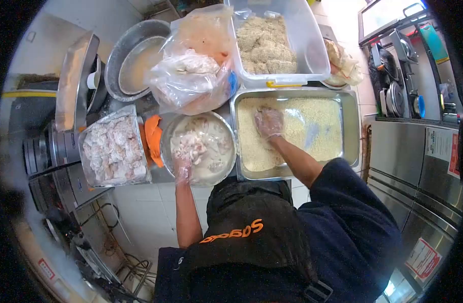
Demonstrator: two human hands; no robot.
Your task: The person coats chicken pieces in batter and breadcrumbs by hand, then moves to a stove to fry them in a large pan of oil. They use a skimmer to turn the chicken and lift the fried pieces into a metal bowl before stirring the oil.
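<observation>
My right hand (269,122), in a thin clear glove, presses flat into the breadcrumbs of a steel tray (353,126); whatever lies under the palm is hidden. My left hand (183,169), also gloved, rests at the near rim of a round steel bowl (167,132) of pale battered meat pieces, its fingers touching the mix. A clear plastic tub (312,48) behind the tray holds breaded pieces (266,45).
A rectangular container of floured meat (113,150) stands left of the bowl beside an orange cloth (153,136). Behind are a plastic bag of raw meat (193,70), nested steel bowls (128,60) and steel cabinets (418,166) at right.
</observation>
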